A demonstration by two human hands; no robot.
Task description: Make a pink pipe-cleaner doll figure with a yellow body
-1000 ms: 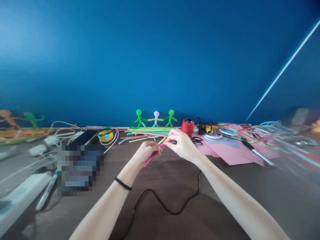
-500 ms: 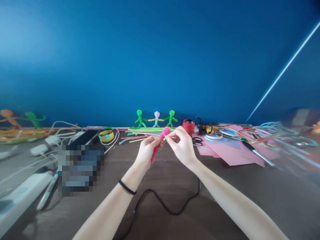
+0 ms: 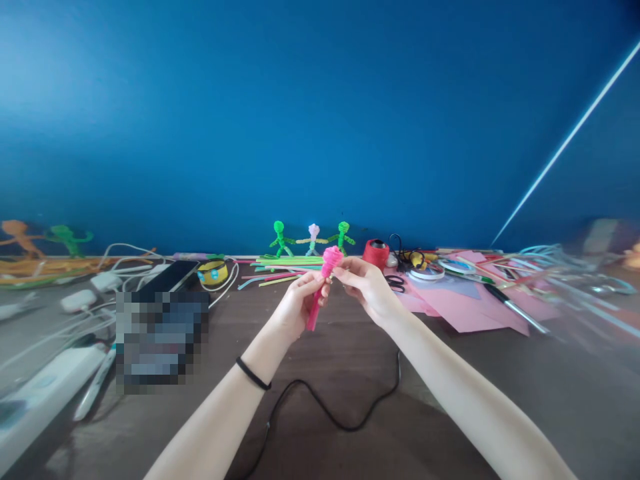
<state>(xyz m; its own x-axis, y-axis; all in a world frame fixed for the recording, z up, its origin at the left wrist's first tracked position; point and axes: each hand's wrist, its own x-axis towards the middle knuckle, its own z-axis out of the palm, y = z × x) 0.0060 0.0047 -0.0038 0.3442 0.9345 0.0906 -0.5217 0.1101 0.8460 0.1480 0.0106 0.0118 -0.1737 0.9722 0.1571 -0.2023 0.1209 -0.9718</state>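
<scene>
Left hand [image 3: 299,301]: fingers grasping the pink piece below its coiled head, a black band [image 3: 253,375] around the wrist.
Right hand [image 3: 374,287]: fingers bent, tips at the right side of the pink piece, just below its head; whether they pinch it I cannot tell.
Pink piece [image 3: 333,260]: between the two hands, tilted, coiled head above the left fingers, straight tail sticking out below them.
Small figures: two green, one pale [image 3: 313,231], in a row beyond the fingers, before the blue wall [image 3: 320,120].
Loose strips [image 3: 280,267]: on the worktop [image 3: 280,427], just beyond the left fingers.
Red spool [image 3: 376,255]: beyond the right fingers, near the scissors handles [image 3: 397,283].
Pink paper [image 3: 463,310]: right of the right fingers.
Yellow roll [image 3: 212,273]: left of the left fingers.
Black cord [image 3: 345,427]: nearer the person than the fingers.
</scene>
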